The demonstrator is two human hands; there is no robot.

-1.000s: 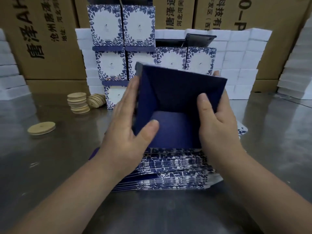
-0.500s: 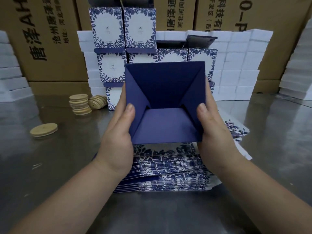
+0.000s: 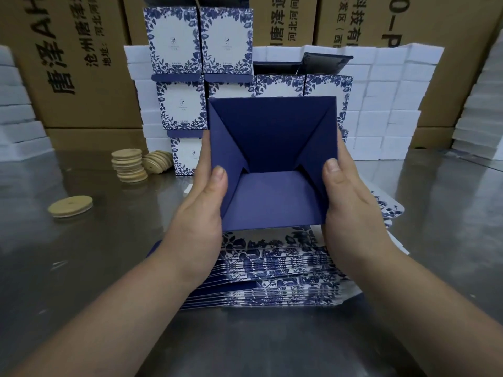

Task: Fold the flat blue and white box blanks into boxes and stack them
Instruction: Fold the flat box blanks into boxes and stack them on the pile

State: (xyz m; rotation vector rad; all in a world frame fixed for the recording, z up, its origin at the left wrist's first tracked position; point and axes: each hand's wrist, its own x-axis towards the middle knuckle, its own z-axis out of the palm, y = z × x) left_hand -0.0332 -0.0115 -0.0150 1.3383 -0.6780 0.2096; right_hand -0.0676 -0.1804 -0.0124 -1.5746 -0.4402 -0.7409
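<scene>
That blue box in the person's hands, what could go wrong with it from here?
The half-folded box is held only by its side walls between the left hand and right hand; squeezing might crease them. Its bottom flaps show small gaps, so they may spring open. Setting it down carelessly could topple the stacked boxes behind.

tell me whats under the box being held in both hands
Under the open box, held by the left hand and right hand, lies a pile of flat blue and white blanks on the table. The box and hands cover the pile's far part.
</scene>
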